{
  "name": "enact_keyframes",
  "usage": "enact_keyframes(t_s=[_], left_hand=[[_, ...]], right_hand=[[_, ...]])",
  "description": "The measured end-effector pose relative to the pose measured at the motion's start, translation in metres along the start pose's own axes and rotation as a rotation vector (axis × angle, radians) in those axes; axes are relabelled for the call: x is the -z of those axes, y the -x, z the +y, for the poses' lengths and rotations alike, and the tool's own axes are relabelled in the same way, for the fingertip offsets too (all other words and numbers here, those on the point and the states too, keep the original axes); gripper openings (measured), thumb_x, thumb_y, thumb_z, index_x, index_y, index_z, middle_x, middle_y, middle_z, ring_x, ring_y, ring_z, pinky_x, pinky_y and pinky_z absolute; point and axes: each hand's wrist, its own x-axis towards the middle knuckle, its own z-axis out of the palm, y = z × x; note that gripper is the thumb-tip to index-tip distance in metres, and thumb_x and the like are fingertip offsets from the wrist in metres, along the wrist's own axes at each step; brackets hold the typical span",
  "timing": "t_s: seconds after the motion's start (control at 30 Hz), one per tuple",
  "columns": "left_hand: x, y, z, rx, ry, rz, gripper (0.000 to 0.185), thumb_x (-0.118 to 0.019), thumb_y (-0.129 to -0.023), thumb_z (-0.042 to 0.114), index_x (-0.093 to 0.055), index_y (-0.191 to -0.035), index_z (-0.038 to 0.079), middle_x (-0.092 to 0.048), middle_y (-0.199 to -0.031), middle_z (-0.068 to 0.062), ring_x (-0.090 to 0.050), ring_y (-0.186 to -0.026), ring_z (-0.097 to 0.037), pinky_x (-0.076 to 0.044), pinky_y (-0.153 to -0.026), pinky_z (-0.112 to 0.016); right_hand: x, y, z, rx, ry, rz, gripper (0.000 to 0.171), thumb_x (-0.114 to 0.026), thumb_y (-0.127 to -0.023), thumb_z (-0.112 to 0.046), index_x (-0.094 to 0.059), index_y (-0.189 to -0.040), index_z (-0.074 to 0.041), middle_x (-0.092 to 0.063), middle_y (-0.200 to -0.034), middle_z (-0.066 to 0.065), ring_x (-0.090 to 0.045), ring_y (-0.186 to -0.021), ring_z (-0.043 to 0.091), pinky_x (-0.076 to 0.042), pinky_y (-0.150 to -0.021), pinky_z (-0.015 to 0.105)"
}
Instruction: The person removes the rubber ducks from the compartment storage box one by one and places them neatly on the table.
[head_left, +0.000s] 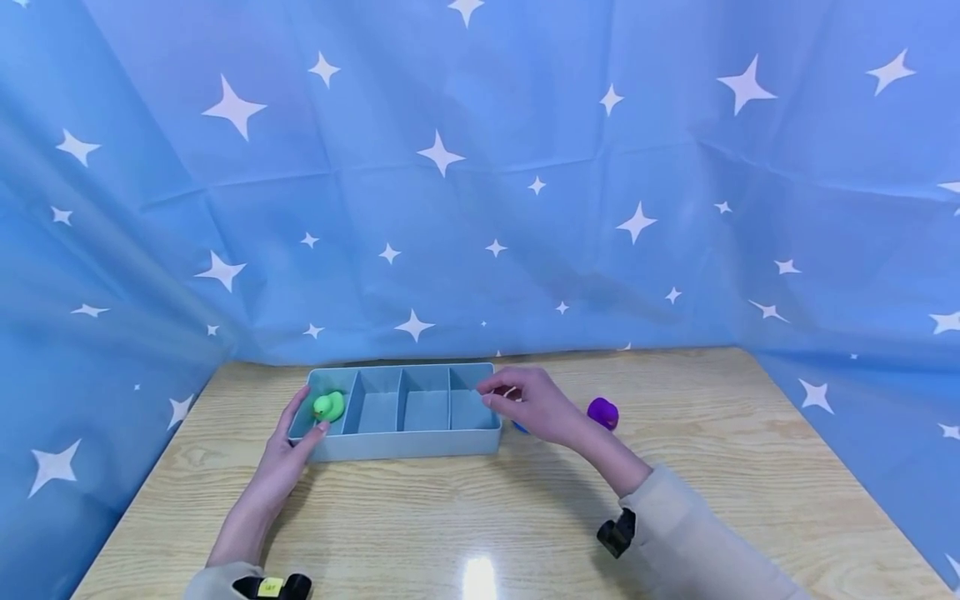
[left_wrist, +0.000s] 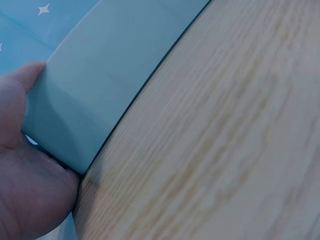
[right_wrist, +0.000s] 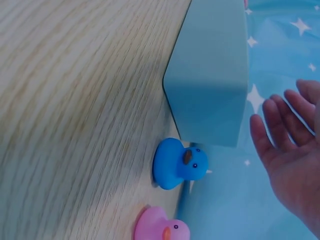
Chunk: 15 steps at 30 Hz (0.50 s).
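Observation:
A light blue divided box [head_left: 405,446] lies lengthwise on the table. Its leftmost compartment holds a green rubber duck [head_left: 328,407]. At that end my left hand [head_left: 285,454] grips the box, thumb at the front rim and fingers along the left end; the left wrist view shows the thumb [left_wrist: 32,75] against the front wall. My right hand [head_left: 536,404] hovers by the rightmost compartment, its fingers loosely bent. In the right wrist view that hand [right_wrist: 292,135] appears to hold nothing. A blue rubber duck [right_wrist: 172,162] sits beside the box's right end, mostly hidden in the head view.
A purple rubber duck [head_left: 602,412] stands right of my right wrist. Near the blue duck is a pink rubber duck [right_wrist: 155,227], cut off by the frame edge. A blue star-patterned curtain [head_left: 480,208] hangs behind the wooden table [head_left: 420,525].

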Motion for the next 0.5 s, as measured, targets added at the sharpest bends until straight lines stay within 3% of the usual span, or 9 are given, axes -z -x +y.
enact_keyframes(t_s=[0.3,0.5], left_hand=[[-0.0005,0.0012,-0.0003,-0.022,0.0,0.002,0.079,-0.054,-0.109,0.031,0.001,-0.166,0.036,0.012,-0.17,-0.016,0.009,-0.153,-0.045,-0.006,-0.117,-0.072],[-0.0003,0.0012,-0.0004,-0.01,-0.004,0.004,0.079,-0.053,-0.109,0.031,0.001,-0.166,0.036,0.012,-0.17,-0.016,0.009,-0.153,-0.044,-0.006,-0.118,-0.071]], right_hand=[[-0.0002,0.0025,0.0041,-0.014,-0.001,-0.009,0.026,-0.064,-0.103,-0.016,-0.073,-0.122,0.0,-0.072,-0.113,0.012,-0.066,-0.102,0.022,-0.056,-0.088,0.035],[0.0006,0.0023,0.0023,-0.012,0.0,0.0,0.023,-0.064,-0.103,-0.015,-0.075,-0.12,-0.004,-0.072,-0.113,0.012,-0.066,-0.102,0.022,-0.056,-0.088,0.034]])
